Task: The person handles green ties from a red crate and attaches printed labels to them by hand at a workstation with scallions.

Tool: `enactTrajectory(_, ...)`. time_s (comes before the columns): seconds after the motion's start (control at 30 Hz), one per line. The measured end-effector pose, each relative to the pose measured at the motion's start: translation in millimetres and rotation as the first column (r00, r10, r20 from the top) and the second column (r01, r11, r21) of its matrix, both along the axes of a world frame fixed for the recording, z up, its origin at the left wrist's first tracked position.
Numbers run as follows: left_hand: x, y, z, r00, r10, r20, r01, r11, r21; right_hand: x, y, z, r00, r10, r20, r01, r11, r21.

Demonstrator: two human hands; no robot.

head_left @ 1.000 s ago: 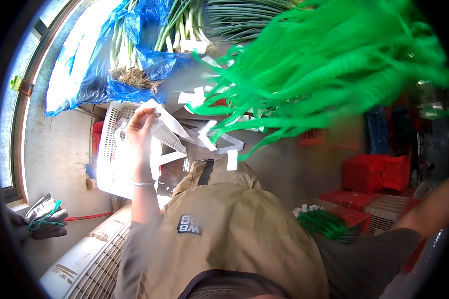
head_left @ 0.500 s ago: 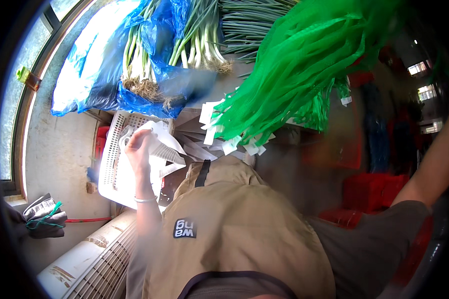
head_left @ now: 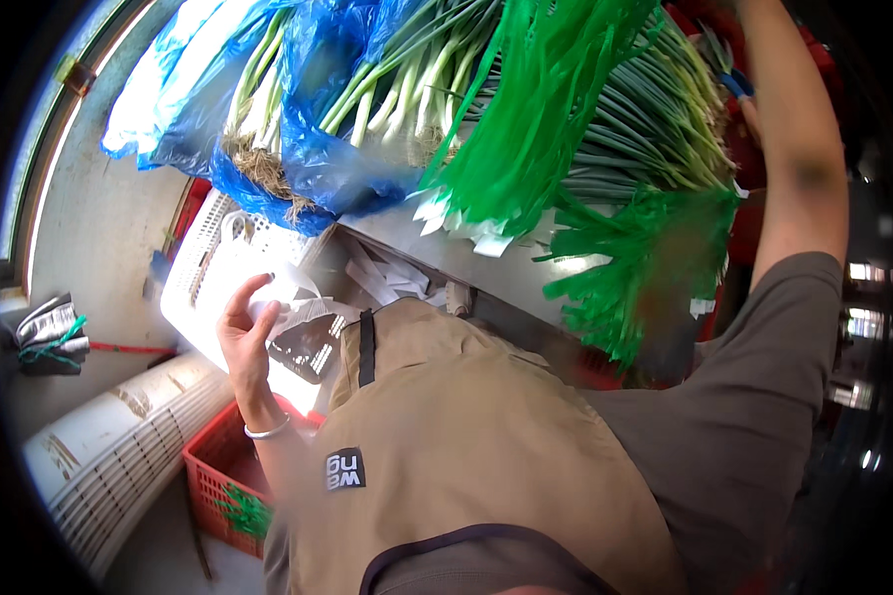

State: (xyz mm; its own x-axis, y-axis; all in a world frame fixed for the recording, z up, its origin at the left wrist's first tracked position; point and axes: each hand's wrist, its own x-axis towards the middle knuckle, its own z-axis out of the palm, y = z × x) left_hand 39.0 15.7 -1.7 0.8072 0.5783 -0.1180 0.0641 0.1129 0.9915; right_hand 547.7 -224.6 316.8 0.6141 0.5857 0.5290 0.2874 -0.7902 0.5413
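My left hand (head_left: 250,327) has its thumb and forefinger apart, beside white paper strips (head_left: 303,307) over a white perforated basket (head_left: 191,278). My right arm reaches up past the top edge, with its hand out of view. A long bundle of green mesh bags (head_left: 526,109) with white tabs hangs from the top over green onions (head_left: 645,119). More green mesh (head_left: 625,268) lies below them on the metal surface (head_left: 407,228). Onions with roots (head_left: 263,159) lie in blue plastic (head_left: 174,89) at the back left.
A window (head_left: 35,149) and wall (head_left: 89,258) are on the left. A white slatted tube-like object (head_left: 114,436) leans there beside a red crate (head_left: 218,466) with green mesh. At upper right, a blue-handled tool (head_left: 734,84) lies beside something skin-coloured, partly hidden by my arm.
My right arm has swung upward, and the hanging green mesh has shifted toward the back. My left thumb and forefinger have opened from their pinch on the paper. The view has shifted.
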Motion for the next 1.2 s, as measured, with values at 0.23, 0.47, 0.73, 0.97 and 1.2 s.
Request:
enactTrajectory(0.23,54.7,-90.5,36.6,0.994,0.008,-0.108,-0.005,1.000,0.030,-50.3,28.6,-200.9,-0.150,0.637,-0.756,-0.200,0.729,0.654)
enactTrajectory(0.47,98.8,-110.1,72.6,0.984,-0.172,-0.035,0.174,0.981,0.082,-269.5,-3.1,-300.1,-0.841,0.440,-0.314,0.065,0.659,0.749)
enactTrajectory(0.73,102.6,-87.9,42.9,0.983,-0.130,0.128,0.146,0.980,-0.133,-350.1,-31.2,-313.9,-0.659,0.716,-0.230,0.615,0.689,0.384)
enactTrajectory(0.97,82.2,-97.2,3.9,0.955,-0.255,0.149,0.295,0.804,-0.516,-387.6,-31.9,-330.4,-0.056,0.874,-0.483,0.688,0.384,0.615)
enactTrajectory(1.2,68.5,-105.8,4.9,0.933,-0.336,0.133,0.354,0.775,-0.523,-398.2,-27.2,-302.6,0.268,0.917,-0.295,0.565,0.098,0.819)
